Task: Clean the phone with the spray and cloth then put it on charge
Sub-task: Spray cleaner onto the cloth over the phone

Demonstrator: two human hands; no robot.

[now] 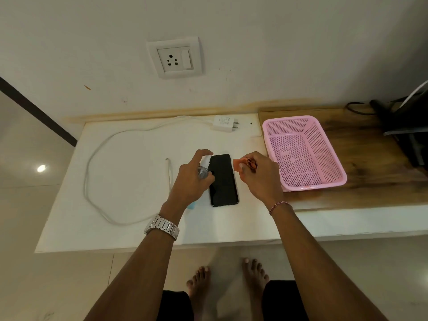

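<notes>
phone (223,181) is laid flat on the worktop (129,172) between both hands. spray bottle (204,165) is gripped by left hand (193,179) fingers just beside its left edge. cloth (240,165) is pinched in right hand (260,177) fingers, near its right edge.

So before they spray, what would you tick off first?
1. Phone flat on the white table: ok.
2. Spray bottle gripped in left hand, finger on top: ok.
3. Nozzle aimed at the phone: cannot tell.
4. Orange cloth ready in right hand: ok.
5. Charger away from the phone, unplugged: ok.
6. Wall socket free: ok.
</notes>
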